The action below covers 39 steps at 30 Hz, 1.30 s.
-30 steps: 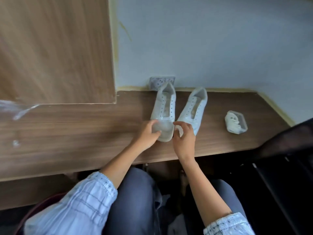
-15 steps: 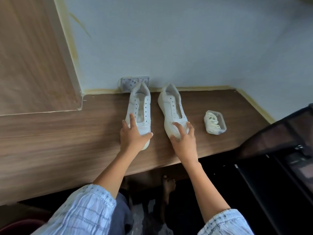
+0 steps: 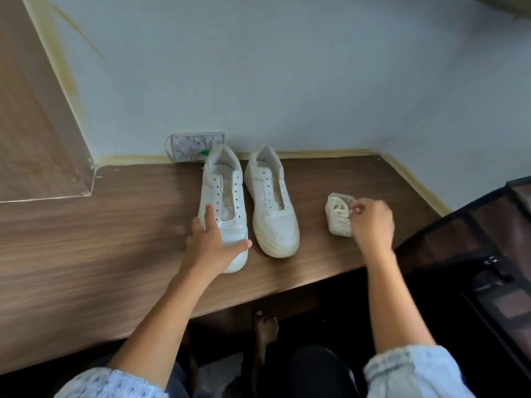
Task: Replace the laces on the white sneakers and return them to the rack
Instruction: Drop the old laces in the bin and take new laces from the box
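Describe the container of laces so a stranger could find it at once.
Start at the wooden desk against the pale wall. Two white sneakers stand side by side in its middle; look just right of them. The small clear plastic container, stuffed with coiled white laces, is the only see-through thing there, and the right hand is at it.

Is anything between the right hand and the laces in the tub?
Nothing visible. The right hand is already at the open tub, fingertips at the laces. No lid shows on it.
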Available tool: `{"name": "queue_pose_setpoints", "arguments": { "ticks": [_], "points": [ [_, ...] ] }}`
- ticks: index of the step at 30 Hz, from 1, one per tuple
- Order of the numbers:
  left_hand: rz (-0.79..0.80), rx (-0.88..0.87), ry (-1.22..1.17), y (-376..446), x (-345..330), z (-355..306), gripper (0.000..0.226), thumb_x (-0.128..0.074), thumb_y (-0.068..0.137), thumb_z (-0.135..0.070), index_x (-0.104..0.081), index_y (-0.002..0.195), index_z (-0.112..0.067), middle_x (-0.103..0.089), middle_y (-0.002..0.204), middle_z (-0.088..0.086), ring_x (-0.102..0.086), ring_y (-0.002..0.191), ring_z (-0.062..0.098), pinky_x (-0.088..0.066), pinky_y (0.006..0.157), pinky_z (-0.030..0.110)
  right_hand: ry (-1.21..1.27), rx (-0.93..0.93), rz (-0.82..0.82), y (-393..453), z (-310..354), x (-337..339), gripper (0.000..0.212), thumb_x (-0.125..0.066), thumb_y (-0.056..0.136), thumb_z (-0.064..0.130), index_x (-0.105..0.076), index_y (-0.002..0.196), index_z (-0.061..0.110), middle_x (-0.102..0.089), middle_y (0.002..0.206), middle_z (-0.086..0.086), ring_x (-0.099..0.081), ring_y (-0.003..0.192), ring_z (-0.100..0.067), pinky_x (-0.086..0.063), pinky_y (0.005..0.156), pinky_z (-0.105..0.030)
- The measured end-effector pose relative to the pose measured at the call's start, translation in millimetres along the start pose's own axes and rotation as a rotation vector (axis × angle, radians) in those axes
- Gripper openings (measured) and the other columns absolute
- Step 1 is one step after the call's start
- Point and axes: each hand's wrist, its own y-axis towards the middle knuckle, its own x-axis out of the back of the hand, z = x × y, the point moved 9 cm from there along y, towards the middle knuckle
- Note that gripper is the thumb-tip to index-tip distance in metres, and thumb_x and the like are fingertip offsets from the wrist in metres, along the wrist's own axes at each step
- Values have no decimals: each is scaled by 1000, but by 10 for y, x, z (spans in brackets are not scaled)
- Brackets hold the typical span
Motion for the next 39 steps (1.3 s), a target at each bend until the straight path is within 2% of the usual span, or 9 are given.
{"name": "queue_pose_setpoints", "arguments": {
  "ticks": [2,5,10,14,20,25,31,35,39],
  "points": [
    [12,1,23,1,-1,-6,114,-69,77,-59,8,154,-26,-6,158,13,-24,141,36,-36,105,42,-174,-40,173,286,-155,-134,16,-61,85,14,-74,94,16,-69,104,-12,-60,105,-35,-52,85,-37],
    [21,4,52,13,-18,-11,115,-67,78,-61,13,153,-25,-1,159,15,-22,142,38,-36,106,43,-494,-44,355,419,-162,-369,33,-62,90,28,-60,116,7,-60,122,-14,-43,124,-34,-42,93,-40],
    [34,5,80,-8,-10,-13,115,-64,79,-63,16,152,-26,2,160,16,-22,143,39,-35,108,44,-718,-17,425,438,-128,-550,37,-45,94,22,-53,129,14,-50,135,-10,-35,127,-31,-34,100,-38],
    [34,-1,85,-19,-2,-5,115,-64,78,-66,15,152,-26,-1,160,14,-24,142,39,-36,108,45,-689,-19,405,477,-81,-444,36,-60,92,26,-56,125,11,-51,134,-12,-37,128,-33,-35,101,-40],
    [39,-12,86,-27,-2,-3,116,-62,77,-68,15,152,-26,-4,158,14,-30,138,38,-41,105,44,-434,-71,369,540,-36,-47,32,-79,80,20,-64,103,3,-67,103,-16,-64,99,-34,-49,76,-35],
    [34,-16,92,-57,16,-3,116,-60,77,-70,16,152,-26,-5,158,14,-32,137,37,-42,104,44,-263,-11,323,567,8,87,19,-73,80,2,-71,99,5,-71,91,-15,-69,85,-32,-58,81,-41],
    [47,-14,77,-46,6,27,115,-61,76,-70,16,152,-27,-2,159,14,-27,140,39,-39,107,46,-139,48,197,579,140,465,18,-77,79,5,-72,96,9,-71,87,-13,-69,79,-31,-58,79,-42],
    [39,-28,70,-40,40,38,109,-59,79,-68,7,154,-23,-4,159,15,-25,142,36,-34,111,47,391,102,282,273,508,688,15,-83,74,9,-72,82,15,-73,78,-10,-72,74,-25,-60,73,-38],
    [-225,-277,-195,-90,380,-214,68,-59,91,-45,-35,148,-18,-33,151,7,-36,137,22,-36,109,35,914,146,554,-387,1023,500,24,-77,75,11,-72,96,2,-74,89,-15,-71,83,-27,-60,76,-33]
  ]
}}
